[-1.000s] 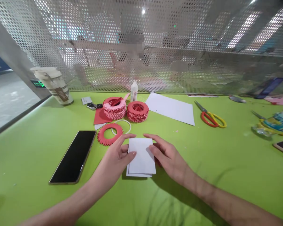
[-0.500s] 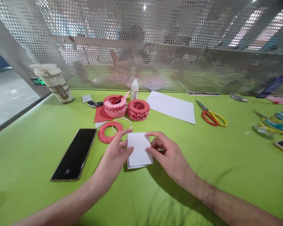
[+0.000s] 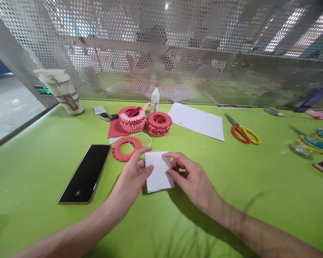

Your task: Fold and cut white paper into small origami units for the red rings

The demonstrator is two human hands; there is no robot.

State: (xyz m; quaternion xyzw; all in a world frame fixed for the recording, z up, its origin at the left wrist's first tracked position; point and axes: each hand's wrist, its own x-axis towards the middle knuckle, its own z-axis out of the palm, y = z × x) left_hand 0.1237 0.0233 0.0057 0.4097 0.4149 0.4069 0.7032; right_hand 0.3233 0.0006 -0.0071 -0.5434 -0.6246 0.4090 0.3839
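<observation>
A folded piece of white paper is held in front of me, just over the green table. My left hand grips its left edge, thumb on top and the other fingers partly hidden behind it. At the right edge, my right hand pinches the paper between thumb and index finger. The layers lie nearly flush, with a slight offset along the bottom edge. Just beyond my left fingertips lie a flat red toothed paper ring and a thin white ring, which partly overlap.
Behind stand two stacked pleated paper rings, one pink, one red, and a white bottle. A black phone lies left, a lidded cup far left. White paper and scissors lie right, before a perforated metal screen.
The paper's layers have come closer into line at the lower right corner. Both hands keep their grip, with my right fingers shifted slightly left. The view has moved a little.
</observation>
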